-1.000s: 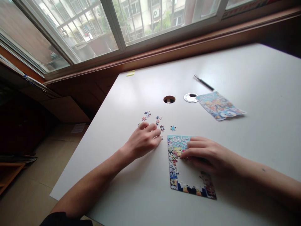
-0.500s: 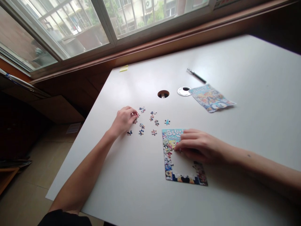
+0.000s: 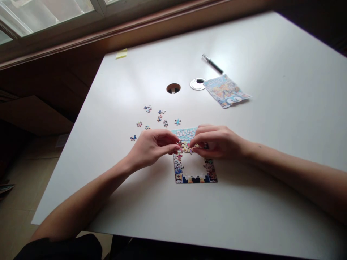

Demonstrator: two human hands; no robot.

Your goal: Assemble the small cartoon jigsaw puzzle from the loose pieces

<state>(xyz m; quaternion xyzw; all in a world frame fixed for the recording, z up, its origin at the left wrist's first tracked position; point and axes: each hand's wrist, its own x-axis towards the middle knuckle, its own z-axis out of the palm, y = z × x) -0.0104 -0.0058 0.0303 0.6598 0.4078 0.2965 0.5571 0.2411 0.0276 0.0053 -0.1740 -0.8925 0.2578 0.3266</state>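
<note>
A jigsaw puzzle [image 3: 195, 179] lies on the white table, its border and upper rows filled and its middle bare. My left hand [image 3: 154, 147] reaches over the upper left of it, thumb and forefinger pinched on a small puzzle piece mostly hidden by the fingers. Across from it, my right hand [image 3: 218, 141] covers the upper right, its fingertips closed on a puzzle piece [image 3: 191, 151] at the lower edge of the filled rows. Several loose pieces, among them a light-blue piece [image 3: 178, 122], lie beyond the left hand.
Farther back are a printed picture sheet [image 3: 226, 91], a black pen [image 3: 213, 64], a metal ring cover [image 3: 197, 84] and a round hole [image 3: 173, 88] in the table [image 3: 130, 206]. Yellow tape [image 3: 121, 54] marks the far left corner, below the window.
My left hand has moved from the loose pieces to the puzzle, bringing a piece. My right hand remains at the puzzle, its fingertips now nearer the left hand. The view has tilted down.
</note>
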